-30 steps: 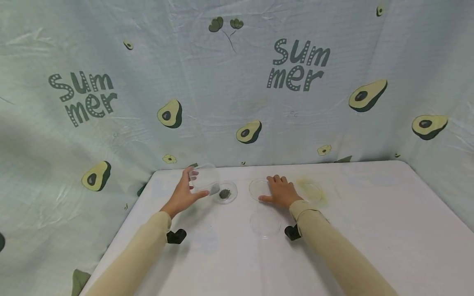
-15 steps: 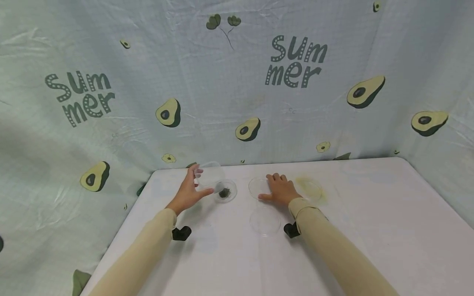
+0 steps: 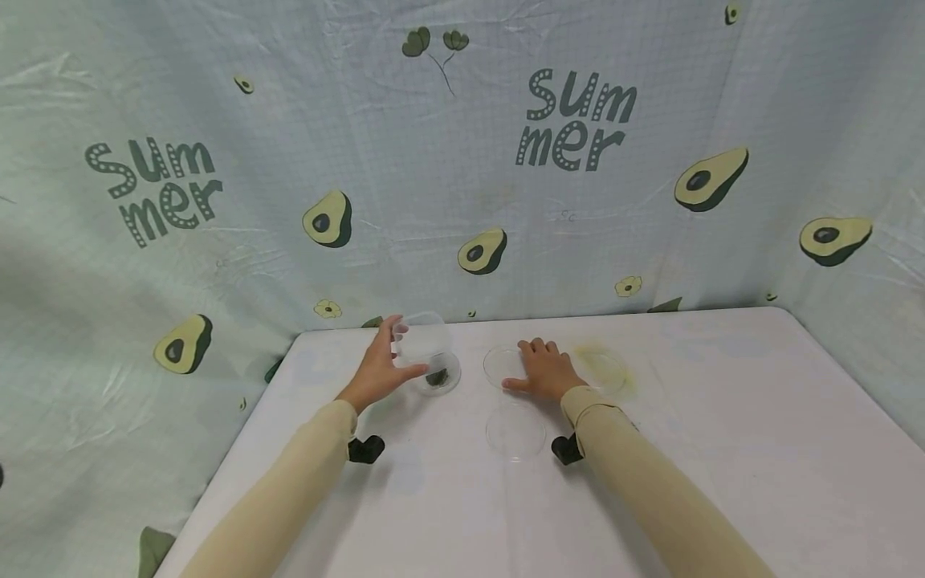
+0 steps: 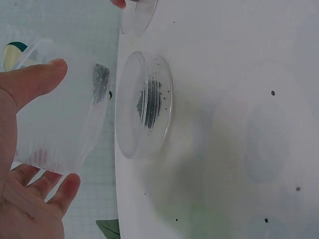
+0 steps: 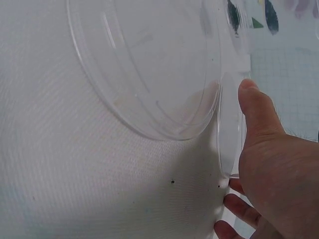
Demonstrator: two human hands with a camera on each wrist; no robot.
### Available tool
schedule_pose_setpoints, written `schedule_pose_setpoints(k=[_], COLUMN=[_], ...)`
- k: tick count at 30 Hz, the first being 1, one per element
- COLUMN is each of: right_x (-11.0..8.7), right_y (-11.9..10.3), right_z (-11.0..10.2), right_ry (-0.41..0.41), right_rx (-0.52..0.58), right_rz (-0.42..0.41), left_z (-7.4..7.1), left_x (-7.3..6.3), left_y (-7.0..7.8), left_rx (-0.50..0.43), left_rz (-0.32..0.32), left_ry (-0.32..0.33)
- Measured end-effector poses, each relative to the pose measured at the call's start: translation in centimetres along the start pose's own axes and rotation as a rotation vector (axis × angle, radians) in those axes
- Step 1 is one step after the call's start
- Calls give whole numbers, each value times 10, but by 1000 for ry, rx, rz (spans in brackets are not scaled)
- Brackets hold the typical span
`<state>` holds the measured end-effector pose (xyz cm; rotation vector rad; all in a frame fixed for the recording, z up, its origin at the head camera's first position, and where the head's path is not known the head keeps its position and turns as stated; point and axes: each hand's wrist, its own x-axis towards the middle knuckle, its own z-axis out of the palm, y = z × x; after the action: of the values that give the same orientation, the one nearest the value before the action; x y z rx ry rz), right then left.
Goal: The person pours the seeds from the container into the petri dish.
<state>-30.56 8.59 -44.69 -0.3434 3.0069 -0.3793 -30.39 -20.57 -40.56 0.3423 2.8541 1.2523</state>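
Left hand [image 3: 379, 369] grips a tilted clear tub [image 3: 422, 340] above a dish [image 3: 454, 372] of dark grains [image 3: 437, 377], mid-frame; right hand [image 3: 547, 374] curves by another dish [image 3: 499, 367], grip unclear; seemingly pouring, next move wants steady tilt

Both arms, beige-sleeved, reach forward, converging. Left arm [image 3: 278, 482] enters from lower left, right arm [image 3: 661, 486] from lower right. Left hand [image 3: 377, 372] raised in grip, thumb pointing inward, well apart from fingers. Right hand [image 3: 548, 373] low, back upward, also gripping, fingers bent, thumb extended toward left. Hands well apart.
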Motion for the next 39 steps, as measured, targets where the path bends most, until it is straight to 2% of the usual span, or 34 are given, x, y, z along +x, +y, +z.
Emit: schedule_pose_setpoints(k=[7,25,39], right_x=[0,4,6], right_y=[0,2,2], right_z=[1,2,2], right_ry=[-1,-2,1], right_rx=[2,5,-18], right_rz=[11,23,18], left_z=[5,17,27], left_x=[5,17,26], left_y=[4,18,27], left_rx=[33,67,92], left_rz=[-16,28,102], left_ry=[-2,1,11])
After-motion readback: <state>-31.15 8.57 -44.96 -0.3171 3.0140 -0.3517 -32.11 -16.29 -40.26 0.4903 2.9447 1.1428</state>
